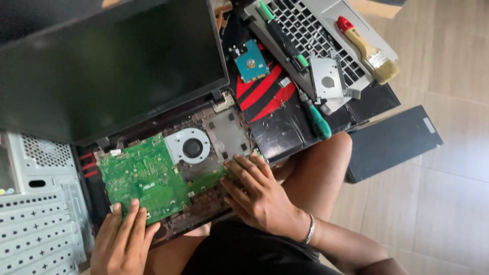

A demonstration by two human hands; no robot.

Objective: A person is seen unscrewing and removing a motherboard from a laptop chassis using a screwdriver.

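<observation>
An opened laptop base lies across my lap with its dark screen (107,66) tilted up at the back. Inside it sit a green circuit board (145,175) and a round cooling fan (192,147) beside a grey metal plate (227,133). My left hand (122,239) rests on the board's near left edge, fingers flat on it. My right hand (257,193), a bracelet at the wrist, presses fingertips on the base's right side next to the metal plate. Neither hand holds a tool.
A bare hard drive (251,61) lies on a black and red mat (272,102). A green-handled screwdriver (317,119), a metal drive bracket (327,77), a second laptop's keyboard (310,30) and a paintbrush (368,50) lie behind. A white computer case (35,203) stands left, a black panel (392,140) right.
</observation>
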